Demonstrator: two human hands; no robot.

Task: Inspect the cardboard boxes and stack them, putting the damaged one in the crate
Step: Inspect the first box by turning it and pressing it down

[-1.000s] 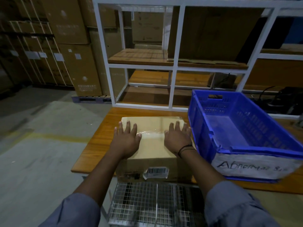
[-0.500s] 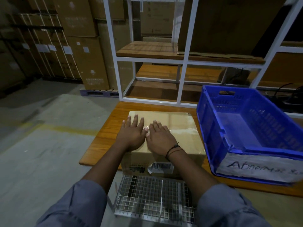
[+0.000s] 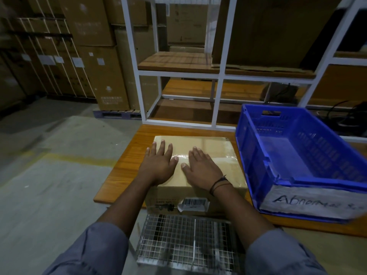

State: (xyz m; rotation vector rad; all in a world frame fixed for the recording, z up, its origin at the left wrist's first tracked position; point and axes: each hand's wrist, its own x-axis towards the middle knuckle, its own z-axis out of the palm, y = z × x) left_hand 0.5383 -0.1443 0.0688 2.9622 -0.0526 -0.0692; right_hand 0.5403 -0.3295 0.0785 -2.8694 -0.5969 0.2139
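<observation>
Atop the box [image 3: 213, 150], left hand [image 3: 159, 165] and right hand [image 3: 202, 168] lie flat, unclenched; barcode [image 3: 194, 201] faces nearward.

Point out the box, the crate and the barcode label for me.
box [image 3: 218, 147]: head view, bare top face.
crate [image 3: 250, 155]: head view, left wall.
barcode label [image 3: 194, 201]: head view, its middle.

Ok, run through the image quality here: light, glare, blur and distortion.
Head view: dim overall, with the far cartons in gloom. There is a bright glare streak on the clear tape across the cardboard box, between the left hand and right hand. Wide-angle bending tilts the white shelf frame outward. The blue crate smears at its near right corner, where its label becomes unreadable.
</observation>
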